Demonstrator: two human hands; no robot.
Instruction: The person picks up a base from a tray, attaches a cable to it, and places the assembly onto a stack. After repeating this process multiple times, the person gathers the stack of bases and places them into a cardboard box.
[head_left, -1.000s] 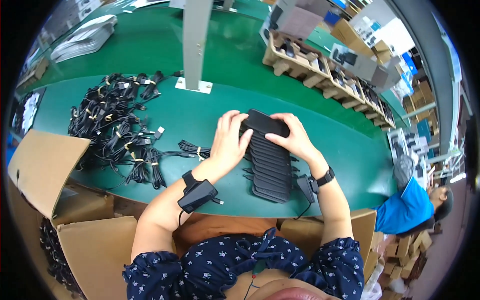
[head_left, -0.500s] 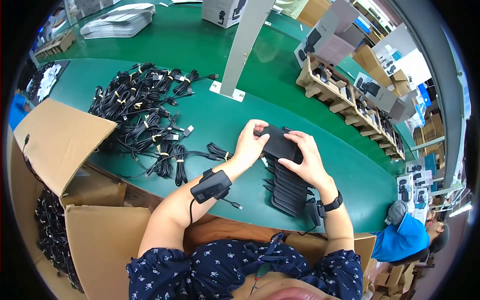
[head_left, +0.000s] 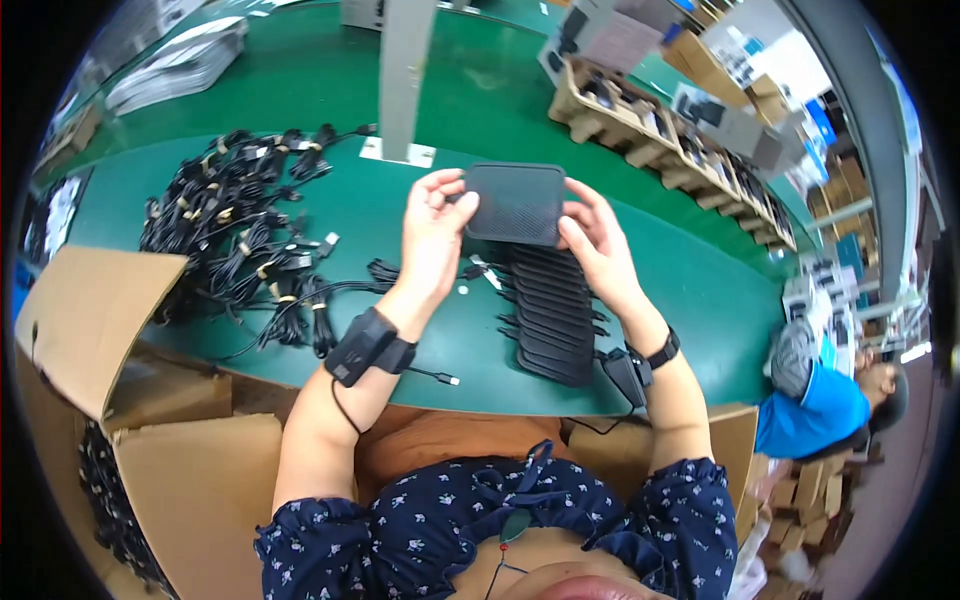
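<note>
Between both hands I hold up a flat black pad (head_left: 515, 204), squarish with rounded corners and a finely textured face. My left hand (head_left: 436, 215) grips its left edge, thumb in front. On the opposite edge, my right hand (head_left: 592, 235) pinches it with thumb and fingers. Just below lies an overlapping row of similar black pads (head_left: 552, 320) on the green table, with short black tabs sticking out at the sides. To the left is a heap of black USB cables (head_left: 225, 215), bundled with pale ties. A small dark piece and white bits lie near my left wrist.
A metal post (head_left: 402, 85) rises from the table beyond my hands. Cardboard trays (head_left: 655, 135) with dark parts line the far right. An open carton (head_left: 95, 320) stands at the left, against the table edge. A person in blue (head_left: 815, 410) sits at the right.
Both hands have raised the black pad away from the row and turned its broad face toward me. The whole view has shifted, with the post and cables now farther left.
</note>
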